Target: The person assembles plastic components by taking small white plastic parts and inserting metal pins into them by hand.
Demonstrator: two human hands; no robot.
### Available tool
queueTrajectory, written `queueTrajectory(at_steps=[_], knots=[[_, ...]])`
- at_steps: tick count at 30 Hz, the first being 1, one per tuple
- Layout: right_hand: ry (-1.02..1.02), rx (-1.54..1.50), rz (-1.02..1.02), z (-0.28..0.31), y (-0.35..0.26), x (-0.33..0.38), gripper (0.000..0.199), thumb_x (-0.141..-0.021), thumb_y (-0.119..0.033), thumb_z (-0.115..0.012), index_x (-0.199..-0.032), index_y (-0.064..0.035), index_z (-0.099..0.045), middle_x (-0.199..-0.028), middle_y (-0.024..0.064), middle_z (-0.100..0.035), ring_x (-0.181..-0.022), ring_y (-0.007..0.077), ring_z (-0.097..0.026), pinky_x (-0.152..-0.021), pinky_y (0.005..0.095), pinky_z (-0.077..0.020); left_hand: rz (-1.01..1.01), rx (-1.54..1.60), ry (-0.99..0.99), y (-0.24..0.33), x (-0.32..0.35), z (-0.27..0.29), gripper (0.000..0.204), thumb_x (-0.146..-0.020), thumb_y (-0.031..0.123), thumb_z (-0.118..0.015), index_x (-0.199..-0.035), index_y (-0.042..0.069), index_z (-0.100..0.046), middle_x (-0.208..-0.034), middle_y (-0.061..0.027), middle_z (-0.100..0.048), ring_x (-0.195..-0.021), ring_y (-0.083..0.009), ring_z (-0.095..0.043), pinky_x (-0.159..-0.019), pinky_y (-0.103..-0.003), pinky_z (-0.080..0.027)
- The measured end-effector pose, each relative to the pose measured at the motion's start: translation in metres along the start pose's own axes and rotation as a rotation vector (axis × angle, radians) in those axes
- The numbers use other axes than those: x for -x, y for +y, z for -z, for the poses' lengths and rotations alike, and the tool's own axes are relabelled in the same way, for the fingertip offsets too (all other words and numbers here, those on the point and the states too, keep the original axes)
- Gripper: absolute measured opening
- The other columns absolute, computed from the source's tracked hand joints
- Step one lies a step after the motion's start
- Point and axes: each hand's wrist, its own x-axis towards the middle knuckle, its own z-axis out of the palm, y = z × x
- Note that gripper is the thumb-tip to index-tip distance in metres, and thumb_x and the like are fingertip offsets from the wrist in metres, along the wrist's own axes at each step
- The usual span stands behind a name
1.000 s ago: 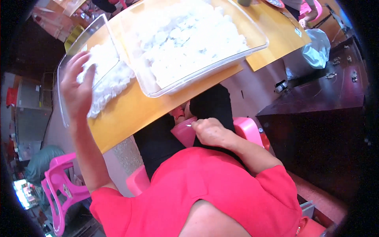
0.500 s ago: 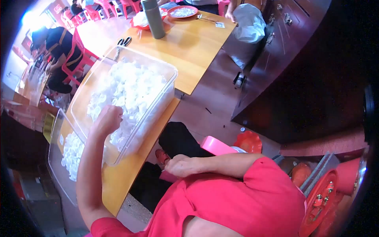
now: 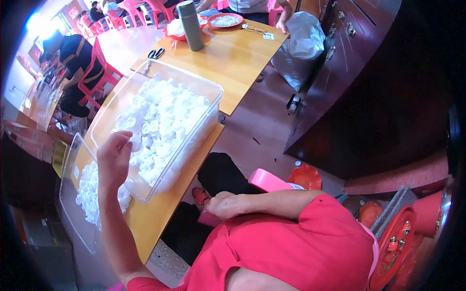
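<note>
My left hand (image 3: pixel 114 156) is over the near-left side of a clear plastic bin (image 3: pixel 218 99). Its thumb and fingers are pinched together beside a heap of small white translucent pieces (image 3: pixel 162 119); whatever is between the fingertips blends into the white behind. A second, lower clear container (image 3: pixel 65 194) with more white pieces (image 3: pixel 90 191) lies left of my left forearm. Down by my lap, my right hand (image 3: pixel 224 204) is closed, its fingertips turned away from view. A pinkish-red surface (image 3: pixel 208 218) shows just below that hand.
The wooden table (image 3: pixel 233 58) carries black-handled scissors (image 3: pixel 156 53), a grey-green flask (image 3: pixel 190 29) and a red plate (image 3: pixel 224 20) of white pieces. A person's hand (image 3: pixel 282 25) is by a white sack (image 3: pixel 303 39). Right of me are a pink box (image 3: pixel 268 180) and a red tray (image 3: pixel 395 247).
My left hand has drawn back leftward from the middle of the heap toward the bin's near-left rim. My right hand stays almost in place. The view has shifted slightly.
</note>
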Motion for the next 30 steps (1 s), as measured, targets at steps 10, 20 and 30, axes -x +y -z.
queueTrajectory(at_steps=[10,20,30], knots=[[0.070,-0.105,-0.085,0.025,-0.018,0.008,0.017,-0.077,-0.011,-0.052,-0.088,-0.0015,-0.061,-0.082,0.0214,-0.064,-0.080,0.0399,-0.063,-0.068,0.0456,-0.0501,-0.085,0.461,0.511,0.025,0.156,0.022,0.002,-0.085,-0.005,-0.053,-0.086,-0.003,-0.055,-0.102,-0.0235,-0.060,-0.087,-0.0274,-0.064,-0.077,-0.037,-0.053],[0.532,-0.804,0.249,0.046,-0.110,0.003,0.013,-0.084,-0.010,-0.059,-0.091,0.0004,-0.063,-0.077,0.0208,-0.063,-0.074,0.0319,-0.066,-0.066,0.0390,-0.0505,0.550,0.752,0.442,0.004,0.268,-0.063,0.006,-0.081,-0.008,-0.060,-0.086,-0.007,-0.057,-0.095,-0.0191,-0.063,-0.081,-0.0232,-0.064,-0.075,-0.033,-0.054],[0.375,-1.131,-0.146,0.053,-0.120,-0.016,0.014,-0.089,-0.004,-0.055,-0.096,0.0041,-0.065,-0.079,0.0041,-0.064,-0.072,0.0065,-0.058,-0.063,0.0215,-0.0484,0.579,1.184,0.425,-0.014,0.255,-0.087,0.013,-0.086,-0.001,-0.060,-0.098,-0.007,-0.060,-0.090,-0.0122,-0.066,-0.078,-0.0151,-0.063,-0.073,-0.026,-0.052]])
